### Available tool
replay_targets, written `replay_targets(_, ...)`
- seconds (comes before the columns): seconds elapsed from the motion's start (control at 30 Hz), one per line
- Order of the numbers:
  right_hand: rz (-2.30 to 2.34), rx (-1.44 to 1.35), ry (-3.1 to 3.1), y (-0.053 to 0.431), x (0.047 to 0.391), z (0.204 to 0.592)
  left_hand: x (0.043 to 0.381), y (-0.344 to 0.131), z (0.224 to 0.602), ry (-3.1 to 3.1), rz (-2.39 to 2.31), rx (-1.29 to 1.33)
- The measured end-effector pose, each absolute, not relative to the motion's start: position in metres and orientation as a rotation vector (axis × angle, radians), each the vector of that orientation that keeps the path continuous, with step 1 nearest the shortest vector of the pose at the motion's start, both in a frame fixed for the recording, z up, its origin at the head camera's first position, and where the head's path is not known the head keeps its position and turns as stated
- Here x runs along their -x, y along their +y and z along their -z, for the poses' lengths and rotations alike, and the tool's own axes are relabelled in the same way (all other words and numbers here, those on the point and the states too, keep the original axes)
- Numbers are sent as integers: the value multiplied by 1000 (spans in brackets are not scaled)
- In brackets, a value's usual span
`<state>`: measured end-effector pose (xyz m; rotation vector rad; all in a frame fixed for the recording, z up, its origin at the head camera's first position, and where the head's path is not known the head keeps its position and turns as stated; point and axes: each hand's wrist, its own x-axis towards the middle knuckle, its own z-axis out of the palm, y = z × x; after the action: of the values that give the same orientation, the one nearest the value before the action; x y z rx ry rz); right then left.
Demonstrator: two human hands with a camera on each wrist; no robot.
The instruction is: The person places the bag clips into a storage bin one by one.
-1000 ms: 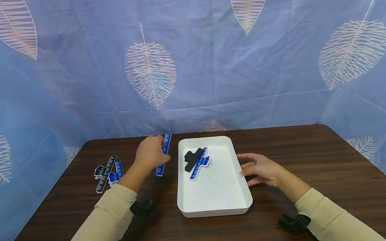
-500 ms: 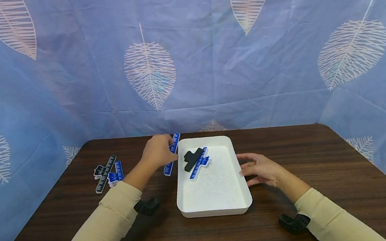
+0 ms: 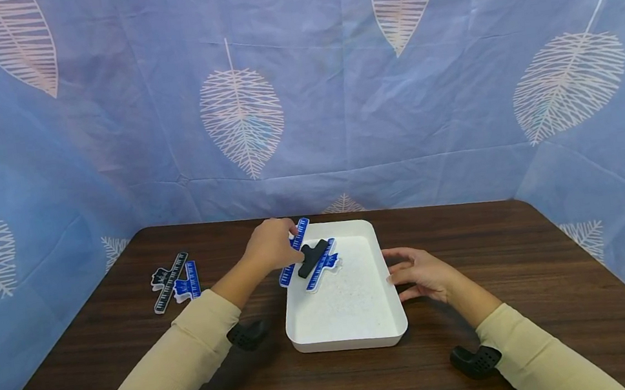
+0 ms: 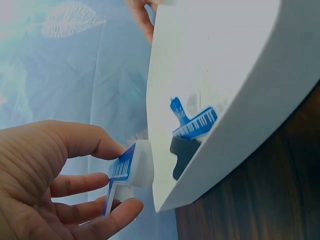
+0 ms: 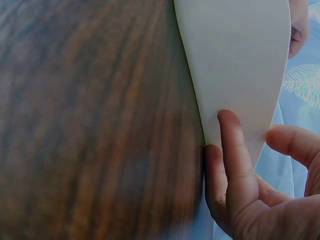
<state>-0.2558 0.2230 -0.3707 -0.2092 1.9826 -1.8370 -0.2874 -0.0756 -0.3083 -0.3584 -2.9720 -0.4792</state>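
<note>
Between its thumb and fingers, my left hand (image 3: pixel 272 247) pinches a blue clip (image 3: pixel 303 227) with white keyboard-like stripes. The clip is above the left rim of the white tray (image 3: pixel 359 337); in the left wrist view its white edge (image 4: pixel 145 162) faces the tray. Inside the tray, toward its far left, lie a black clip (image 3: pixel 312 259) and another blue striped clip (image 3: pixel 318 276), side by side. My right hand (image 3: pixel 424 275) touches the tray's right side, fairly straight fingers (image 5: pixel 235 155) against the outer wall and thumb at the rim.
On the dark wooden table (image 3: pixel 427 369), left of the tray, lie a black striped clip (image 3: pixel 171 282) and a blue striped clip (image 3: pixel 189 285), close together. A blue leaf-print cloth (image 3: pixel 313 104) hangs behind the table.
My left hand has moved right with the blue clip, from the table beside the tray to above its left rim. My right hand and the tray stay put.
</note>
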Motion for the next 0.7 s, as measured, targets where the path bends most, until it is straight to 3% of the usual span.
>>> replay_targets(0.7, 1828, 214, 1994, 223, 255, 370, 289, -30, 318, -3071, 479, 491)
